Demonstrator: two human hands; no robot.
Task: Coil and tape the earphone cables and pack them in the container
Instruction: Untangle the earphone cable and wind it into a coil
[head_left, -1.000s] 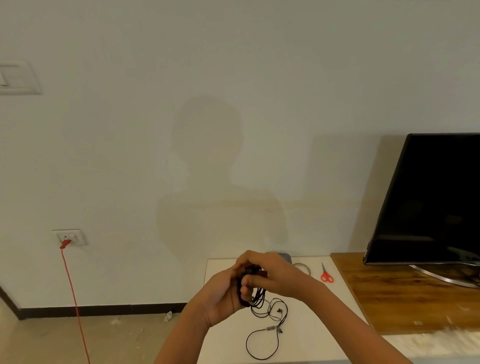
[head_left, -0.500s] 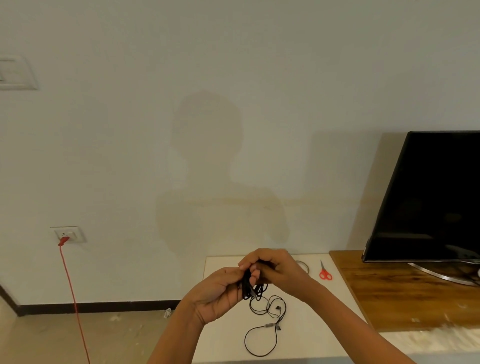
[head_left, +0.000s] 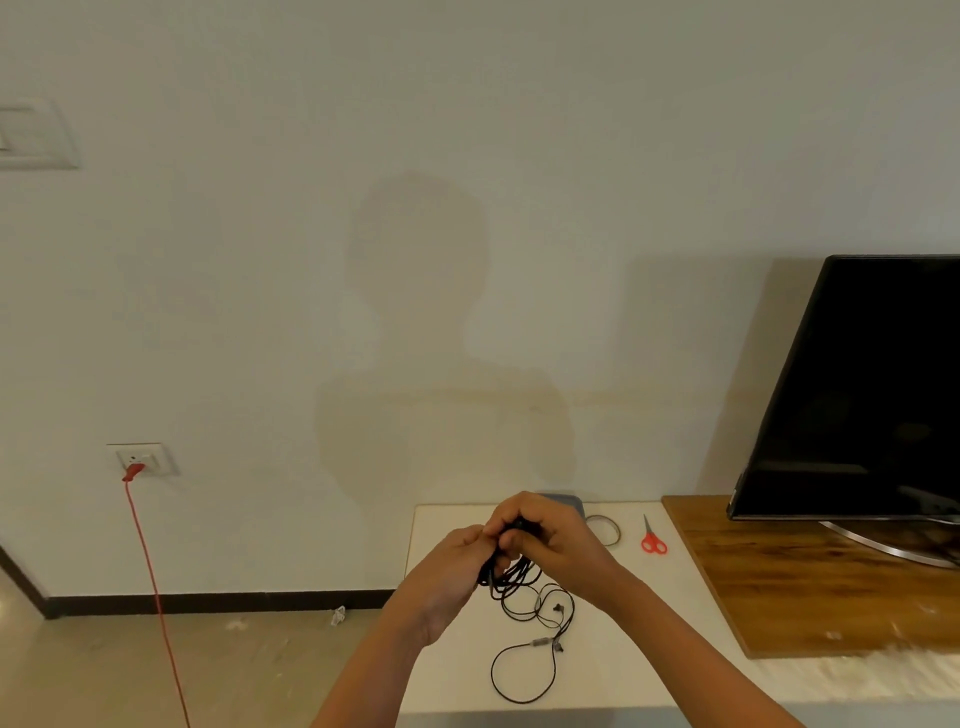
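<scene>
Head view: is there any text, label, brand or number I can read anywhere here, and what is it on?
No text can be read.
television: dark screen, no brand mark legible on its frame.
scissors, tape roll, earphone cable: no print shows.
wall socket, switch plate: any marking is too small to read.

Home living rm: TV (head_left: 857, 395) on wood stand (head_left: 810, 577), wall socket (head_left: 139, 459).
</scene>
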